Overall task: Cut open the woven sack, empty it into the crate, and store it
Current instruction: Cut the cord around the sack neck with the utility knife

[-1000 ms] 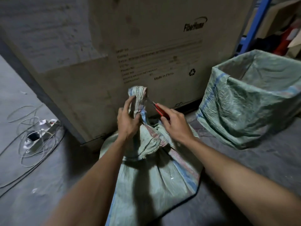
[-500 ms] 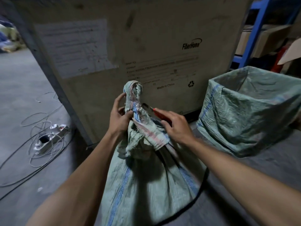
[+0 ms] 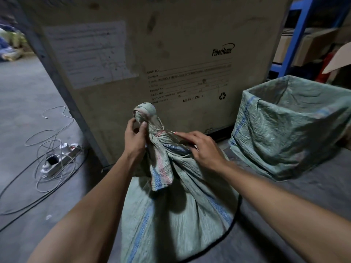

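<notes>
Gripping sack (image 3: 171, 205) neck, left hand (image 3: 134, 139) fingers clamped; right hand (image 3: 201, 147) fingers loosely together on neck.

Two sacks (image 3: 180, 205) (image 3: 290, 130), two hands (image 3: 134, 141) (image 3: 205, 149)

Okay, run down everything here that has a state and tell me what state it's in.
Woven sack: standing upright, neck tied shut.
Left hand: gripping the bunched top.
Right hand: at the tie, holding a red-tipped tool, mostly hidden.
Lined crate: open; contents not visible.
Power strip: one plug inserted.
</notes>
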